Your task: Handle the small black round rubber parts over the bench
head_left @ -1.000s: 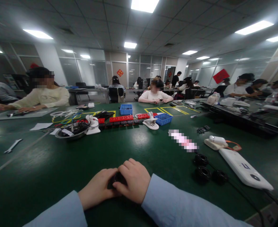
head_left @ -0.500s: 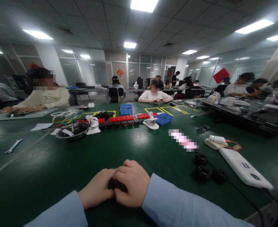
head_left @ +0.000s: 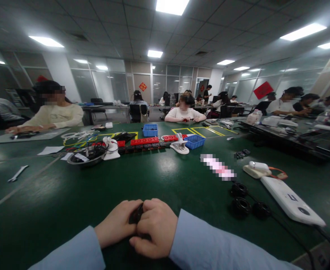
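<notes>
Near the front edge of the green table [head_left: 165, 183], my left hand [head_left: 118, 224] is wrapped round a small dark object [head_left: 136, 214]. My right hand [head_left: 157, 228] lies against the object's right side with its fingers curled over it. The two hands meet around the object, and most of it is hidden between them. Its shape cannot be made out. Both wrists come out of light blue sleeves.
Black round parts on cables [head_left: 241, 205] and a white device [head_left: 292, 200] lie at the right. Farther back are red power strips [head_left: 145, 141], a blue bin [head_left: 195, 141], a bowl of cables [head_left: 86, 157] and a wrench [head_left: 18, 173]. People sit around.
My right hand has shifted slightly down and toward me, its fingers now lower over the dark object. More of the object's top shows between the hands.
</notes>
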{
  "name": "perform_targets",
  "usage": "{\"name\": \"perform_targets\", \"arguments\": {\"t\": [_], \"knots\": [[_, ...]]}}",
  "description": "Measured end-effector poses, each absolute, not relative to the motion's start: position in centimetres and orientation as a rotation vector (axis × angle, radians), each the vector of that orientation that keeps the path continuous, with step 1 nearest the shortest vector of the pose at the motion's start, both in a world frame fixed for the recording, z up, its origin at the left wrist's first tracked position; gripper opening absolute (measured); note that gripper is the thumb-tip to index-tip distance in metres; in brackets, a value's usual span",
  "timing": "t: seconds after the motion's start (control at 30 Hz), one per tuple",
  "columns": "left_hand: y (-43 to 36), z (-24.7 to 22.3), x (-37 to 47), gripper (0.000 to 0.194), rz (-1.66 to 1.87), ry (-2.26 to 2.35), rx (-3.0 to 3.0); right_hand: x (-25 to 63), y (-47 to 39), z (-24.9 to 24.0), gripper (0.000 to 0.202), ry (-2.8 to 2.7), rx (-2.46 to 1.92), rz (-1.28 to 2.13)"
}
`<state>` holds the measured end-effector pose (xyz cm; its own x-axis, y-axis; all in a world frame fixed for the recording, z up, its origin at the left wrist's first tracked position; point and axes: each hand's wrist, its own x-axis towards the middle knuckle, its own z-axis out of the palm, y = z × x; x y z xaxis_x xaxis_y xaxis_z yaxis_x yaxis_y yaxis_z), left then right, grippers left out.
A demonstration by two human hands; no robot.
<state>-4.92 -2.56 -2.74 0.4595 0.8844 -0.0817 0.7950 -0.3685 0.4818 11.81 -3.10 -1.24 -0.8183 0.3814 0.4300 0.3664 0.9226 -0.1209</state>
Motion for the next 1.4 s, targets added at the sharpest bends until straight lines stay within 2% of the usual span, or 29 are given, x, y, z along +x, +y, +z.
{"name": "perform_targets", "arguments": {"t": [0.27,0.43,0.57,0.8,1.0,1.4], "knots": [[-2.3,-2.9,-5.2,0.022,0.225,1.404,2.270,12.1,-2.0,-0.7,0.033,-2.625,-0.792,-0.067],[-2.3,-3.0,-5.5,0.033,0.238,1.375,2.262,12.7,-0.7,-0.8,0.041,-2.663,-0.950,0.009],[-2.5,-3.1,-5.6,0.038,0.253,1.359,2.264,12.9,-0.2,-0.9,0.037,-2.598,-1.128,0.132],[-2.7,-2.7,-5.4,0.033,0.255,1.380,2.263,12.8,-1.3,-0.4,0.051,-2.454,-1.013,0.108],[-2.6,-2.5,-5.0,0.026,0.285,1.327,2.278,11.9,-2.3,-0.8,0.031,-2.543,-1.028,0.036],[-2.8,-2.4,-4.9,0.025,0.296,1.322,2.249,11.8,-2.4,-0.6,0.029,-2.546,-1.057,0.063]]}}
